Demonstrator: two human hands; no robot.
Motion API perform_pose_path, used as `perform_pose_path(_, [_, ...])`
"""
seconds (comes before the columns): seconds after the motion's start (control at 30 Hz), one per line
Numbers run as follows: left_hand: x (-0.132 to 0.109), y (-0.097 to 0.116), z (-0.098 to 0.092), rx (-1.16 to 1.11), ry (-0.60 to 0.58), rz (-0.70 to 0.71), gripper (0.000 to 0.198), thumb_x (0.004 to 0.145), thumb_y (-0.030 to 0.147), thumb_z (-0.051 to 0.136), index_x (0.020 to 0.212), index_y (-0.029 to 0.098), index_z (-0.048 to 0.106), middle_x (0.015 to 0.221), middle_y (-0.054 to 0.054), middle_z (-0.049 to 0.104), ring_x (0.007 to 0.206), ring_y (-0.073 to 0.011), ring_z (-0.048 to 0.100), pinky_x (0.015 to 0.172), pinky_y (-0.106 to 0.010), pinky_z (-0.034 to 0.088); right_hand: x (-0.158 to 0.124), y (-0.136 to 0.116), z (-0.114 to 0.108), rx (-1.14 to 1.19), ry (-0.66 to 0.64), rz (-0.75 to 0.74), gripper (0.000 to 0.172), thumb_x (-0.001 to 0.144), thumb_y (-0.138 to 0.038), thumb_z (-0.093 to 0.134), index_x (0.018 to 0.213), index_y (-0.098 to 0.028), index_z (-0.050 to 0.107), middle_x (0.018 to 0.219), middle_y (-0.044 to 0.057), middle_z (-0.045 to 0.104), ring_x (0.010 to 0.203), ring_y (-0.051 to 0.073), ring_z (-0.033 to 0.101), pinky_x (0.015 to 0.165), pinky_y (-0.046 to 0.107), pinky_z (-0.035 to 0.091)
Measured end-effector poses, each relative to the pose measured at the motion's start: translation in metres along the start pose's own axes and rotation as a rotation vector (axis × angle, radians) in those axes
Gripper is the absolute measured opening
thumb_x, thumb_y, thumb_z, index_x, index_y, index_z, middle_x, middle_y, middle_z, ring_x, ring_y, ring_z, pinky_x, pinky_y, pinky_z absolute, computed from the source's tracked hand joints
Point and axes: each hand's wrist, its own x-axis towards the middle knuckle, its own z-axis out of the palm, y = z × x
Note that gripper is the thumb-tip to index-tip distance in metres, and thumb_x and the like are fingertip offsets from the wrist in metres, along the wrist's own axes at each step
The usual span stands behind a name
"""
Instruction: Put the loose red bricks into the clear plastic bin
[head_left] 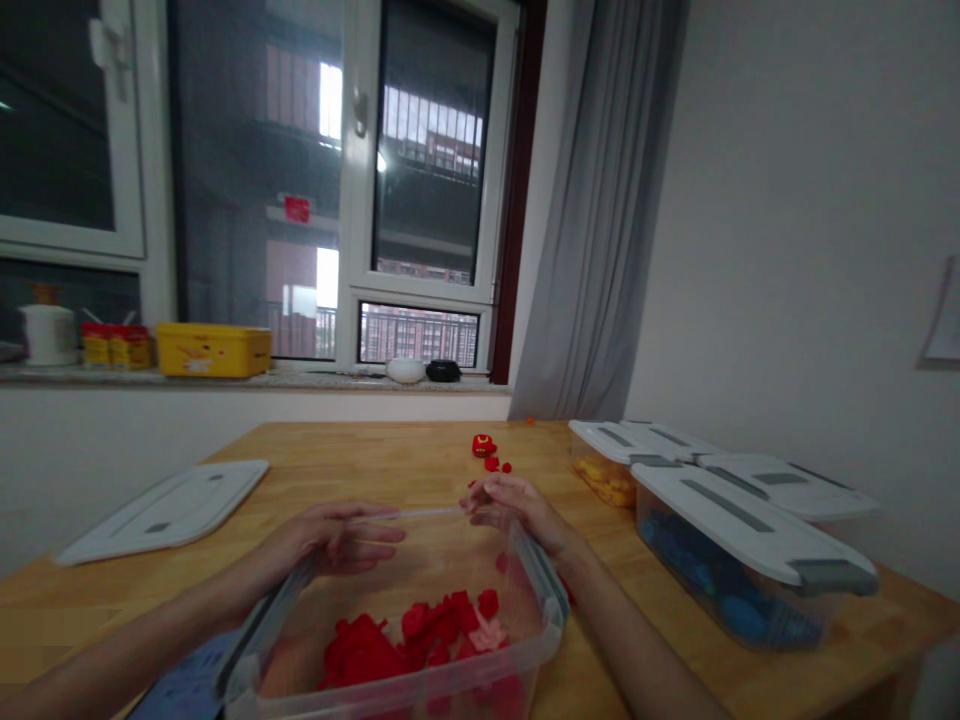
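A clear plastic bin (551,612) with several red bricks (420,635) inside stands right in front of me on the wooden table (375,455). My left hand (334,538) rests over the bin's far left rim, fingers stretched out toward the right. At the far right rim, my right hand (504,502) has its fingers curled; what it holds, if anything, I cannot make out. Beyond the right hand a few red bricks (487,452) lie loose on the table.
A white lid (169,508) lies flat at the left of the table. At the right stand three lidded bins, one with yellow pieces (604,470), one with blue pieces (739,560). A yellow box (214,350) and bowls sit on the windowsill. A grey curtain hangs at the back right.
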Motion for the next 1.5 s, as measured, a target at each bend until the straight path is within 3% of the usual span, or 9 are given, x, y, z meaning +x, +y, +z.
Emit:
perform_pose_path(0.17, [-0.001,0.002,0.002,-0.019,0.045,-0.018,0.064,0.057,0.008,0.063,0.116,0.02,0.085,0.118,-0.011,0.089,0.11,-0.034,0.083,0.11,-0.047,0.058,0.002,-0.002,-0.011,-0.051,0.131,-0.029,0.049,0.071,-0.059,0.096,0.092,-0.018,0.081,0.097,0.005,0.078,0.091,0.02,0.071,0.088,0.034,0.053])
perform_pose_path(0.33, [-0.002,0.001,-0.001,-0.006,0.042,0.005,0.063,0.063,0.008,0.062,0.121,0.019,0.084,0.123,-0.014,0.087,0.115,-0.036,0.082,0.112,-0.05,0.056,0.007,-0.007,-0.033,-0.62,0.164,-0.11,0.06,0.087,-0.076,0.073,0.09,-0.016,0.079,0.087,0.004,0.074,0.083,0.019,0.063,0.081,0.032,0.047])
perform_pose_path(0.47, [0.003,-0.001,-0.009,-0.007,0.021,-0.033,0.064,0.062,0.008,0.064,0.12,0.021,0.084,0.123,-0.013,0.087,0.121,-0.0375,0.079,0.114,-0.05,0.056,0.006,-0.007,-0.05,-1.006,0.177,-0.136,0.053,0.101,-0.064,0.058,0.091,-0.016,0.077,0.09,0.006,0.075,0.083,0.02,0.063,0.078,0.032,0.043])
perform_pose_path(0.63, [0.005,0.0,-0.009,-0.025,0.013,-0.044,0.061,0.06,0.01,0.068,0.117,0.022,0.085,0.123,-0.011,0.087,0.122,-0.037,0.079,0.112,-0.047,0.057,-0.002,-0.004,-0.068,-1.282,0.207,0.075,0.038,0.099,-0.05,0.064,0.08,-0.018,0.072,0.078,0.004,0.072,0.071,0.018,0.058,0.064,0.03,0.034])
perform_pose_path(0.83, [0.002,0.008,-0.001,-0.01,0.026,-0.057,0.059,0.058,0.014,0.072,0.115,0.023,0.086,0.12,-0.012,0.088,0.115,-0.0376,0.081,0.107,-0.047,0.058,-0.008,-0.007,-0.077,-1.342,0.246,0.216,0.035,0.088,-0.052,0.075,0.078,-0.02,0.066,0.074,0.004,0.071,0.064,0.016,0.057,0.057,0.028,0.033])
perform_pose_path(1.07, [0.001,0.002,-0.007,-0.009,0.01,-0.026,0.059,0.064,0.01,0.067,0.121,0.02,0.083,0.124,-0.012,0.087,0.121,-0.037,0.079,0.113,-0.048,0.056,-0.013,-0.006,-0.066,-1.177,0.125,0.537,0.023,0.073,-0.033,0.081,0.073,-0.022,0.061,0.05,-0.004,0.057,0.041,0.012,0.047,0.047,0.025,0.034])
perform_pose_path(1.23, [0.0,-0.002,-0.004,-0.007,0.023,0.004,0.063,0.062,0.009,0.063,0.12,0.02,0.084,0.124,-0.012,0.087,0.121,-0.0372,0.079,0.114,-0.049,0.056,-0.015,-0.005,-0.057,-1.097,0.009,0.507,0.011,0.068,-0.02,0.075,0.068,-0.022,0.064,0.049,-0.002,0.059,0.041,0.013,0.05,0.048,0.026,0.038])
perform_pose_path(1.4, [-0.001,0.002,0.002,-0.017,0.075,-0.011,0.06,0.06,0.009,0.065,0.116,0.02,0.086,0.119,-0.013,0.088,0.114,-0.0372,0.082,0.111,-0.049,0.057,-0.015,-0.008,-0.053,-1.068,0.029,0.294,0.017,0.061,-0.013,0.08,0.063,-0.021,0.066,0.055,0.0,0.063,0.056,0.017,0.059,0.055,0.028,0.041])
perform_pose_path(1.5, [0.001,0.004,0.0,-0.021,0.048,-0.025,0.06,0.059,0.01,0.066,0.115,0.021,0.086,0.119,-0.012,0.088,0.114,-0.0367,0.082,0.111,-0.049,0.057,-0.013,-0.009,-0.054,-1.108,-0.039,0.303,0.013,0.063,-0.012,0.076,0.065,-0.021,0.067,0.057,-0.001,0.063,0.058,0.016,0.058,0.056,0.026,0.039])
